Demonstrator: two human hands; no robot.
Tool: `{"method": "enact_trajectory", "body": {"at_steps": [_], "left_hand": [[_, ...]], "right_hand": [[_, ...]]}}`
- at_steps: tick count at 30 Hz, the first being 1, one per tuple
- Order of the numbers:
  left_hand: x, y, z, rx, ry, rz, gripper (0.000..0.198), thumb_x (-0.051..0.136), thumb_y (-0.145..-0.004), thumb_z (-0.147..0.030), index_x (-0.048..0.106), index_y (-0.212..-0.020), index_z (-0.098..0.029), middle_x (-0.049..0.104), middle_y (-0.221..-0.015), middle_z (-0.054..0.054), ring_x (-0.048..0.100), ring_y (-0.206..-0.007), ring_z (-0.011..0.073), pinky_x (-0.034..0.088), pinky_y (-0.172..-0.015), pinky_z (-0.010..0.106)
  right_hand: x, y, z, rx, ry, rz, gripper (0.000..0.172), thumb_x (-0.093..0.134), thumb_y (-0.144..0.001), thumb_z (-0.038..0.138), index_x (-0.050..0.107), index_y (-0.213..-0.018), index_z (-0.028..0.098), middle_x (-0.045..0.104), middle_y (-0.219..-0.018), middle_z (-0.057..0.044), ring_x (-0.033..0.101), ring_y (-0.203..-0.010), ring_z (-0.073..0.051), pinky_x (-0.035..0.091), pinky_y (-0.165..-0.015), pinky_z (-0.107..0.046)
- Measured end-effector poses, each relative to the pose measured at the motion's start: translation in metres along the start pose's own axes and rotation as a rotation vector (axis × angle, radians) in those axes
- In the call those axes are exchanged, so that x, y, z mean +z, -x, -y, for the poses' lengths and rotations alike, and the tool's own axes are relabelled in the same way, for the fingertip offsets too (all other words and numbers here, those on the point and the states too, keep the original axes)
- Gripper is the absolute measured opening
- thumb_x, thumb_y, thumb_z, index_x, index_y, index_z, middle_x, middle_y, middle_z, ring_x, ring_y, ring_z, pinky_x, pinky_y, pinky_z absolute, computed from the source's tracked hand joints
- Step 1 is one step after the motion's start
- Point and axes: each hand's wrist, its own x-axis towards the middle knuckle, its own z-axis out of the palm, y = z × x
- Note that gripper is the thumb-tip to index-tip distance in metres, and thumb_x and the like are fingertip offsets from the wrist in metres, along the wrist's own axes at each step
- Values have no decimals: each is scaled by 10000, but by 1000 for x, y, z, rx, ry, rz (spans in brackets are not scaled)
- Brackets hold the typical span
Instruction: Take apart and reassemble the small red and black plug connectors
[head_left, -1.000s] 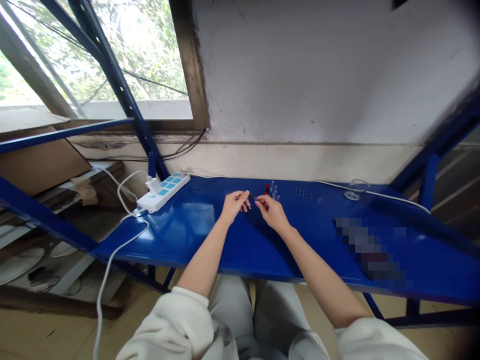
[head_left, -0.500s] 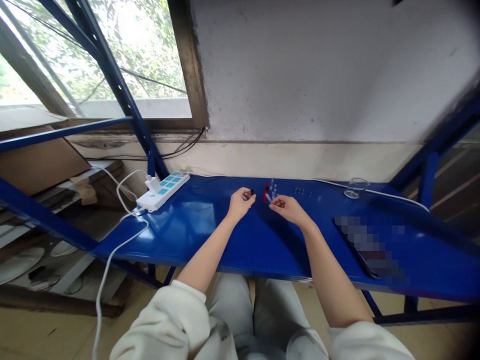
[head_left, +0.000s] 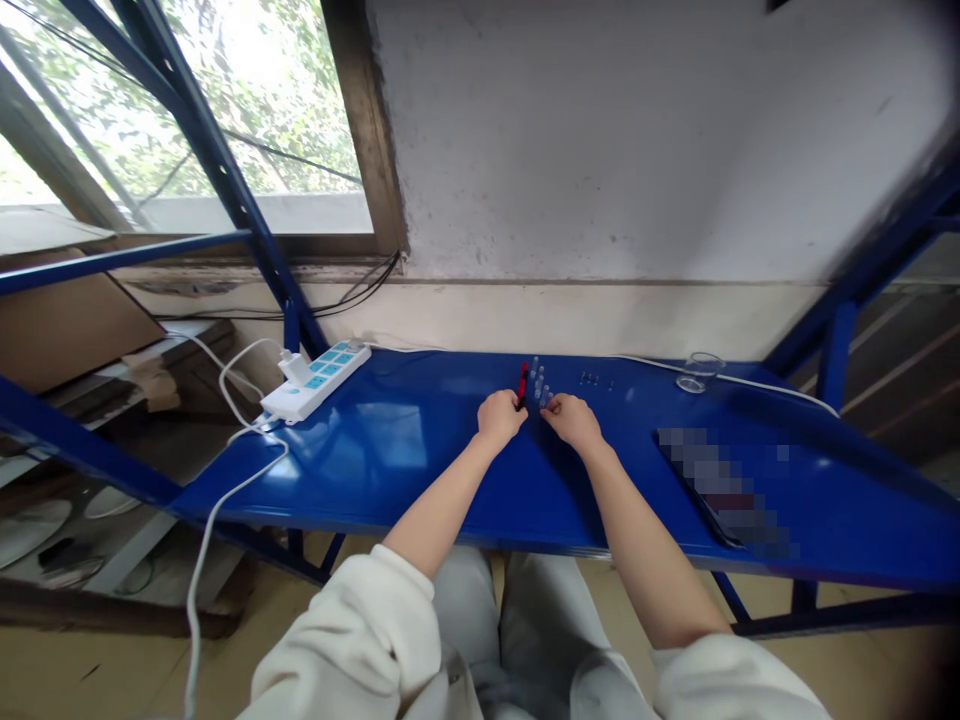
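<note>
Both my hands rest close together on the blue metal shelf (head_left: 420, 460), at its middle back. My left hand (head_left: 500, 417) is curled, its fingertips at a small red piece (head_left: 523, 380). My right hand (head_left: 574, 421) is curled too, fingertips pinched at a cluster of several small clear capped tubes (head_left: 538, 383). What either hand grips is too small to make out. A row of tiny dark parts (head_left: 592, 380) lies just right of the tubes.
A white power strip with blue sockets (head_left: 315, 381) and its cable lie at the shelf's back left. A small glass dish (head_left: 697, 371) and a thin white cord sit at the back right. A blurred flat object (head_left: 724, 490) lies right of my arms. Wall behind.
Both hands moved forward and closer together, from above the shelf's middle to the red piece and the tubes. The small dark item seen in my left fingers no longer shows.
</note>
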Motion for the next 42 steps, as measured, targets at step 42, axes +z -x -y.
{"method": "enact_trajectory", "body": {"at_steps": [42], "left_hand": [[-34,26,7,189,599,-474,236,473,-808,-357,587,-894,-169,604,-853,54,574,-753,120,481,-674,240]], "right_hand": [[3,20,30,-430,-5,-19,211,360,-867,353,502,-880,198,605,-668,-33,543,-573,-146,277,-508,-207]]}}
